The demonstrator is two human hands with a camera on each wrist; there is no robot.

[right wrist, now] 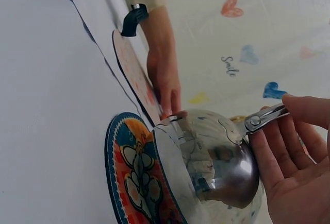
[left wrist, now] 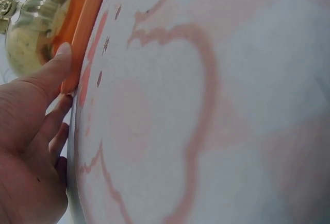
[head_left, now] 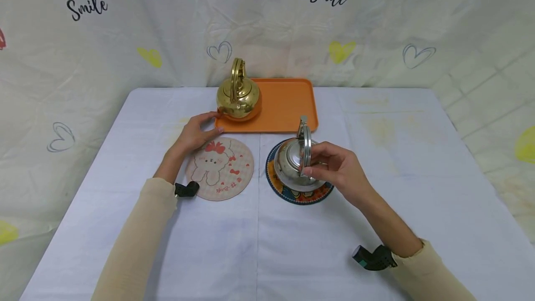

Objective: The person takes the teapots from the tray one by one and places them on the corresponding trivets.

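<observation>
Metal and cloth on a white tabletop

Silver kettle, round-bellied and mirror-bright, sits upright over the middle of a patterned mat; its base is hidden, so whether it touches the mat cannot be told. The right hand is clamped on its smooth metal handle, thumb on one side, fingers on the other. Well apart from it, the left hand touches the near left corner of an orange tray, thumb and fingers apart with the corner between them.

The tray is flat and smooth, with rounded corners and a low rim. On its left part stands a gold kettle, shiny and globe-shaped, its handle raised, orange reflected along its lower side. Just in front of the tray lies a pale mat, round and matte, printed with a rabbit and small red hearts. The patterned mat, also round, has a dark blue border. A lightly creased cloth covers the tabletop; behind hangs a wrinkled backdrop printed with hearts and "Smile"
</observation>
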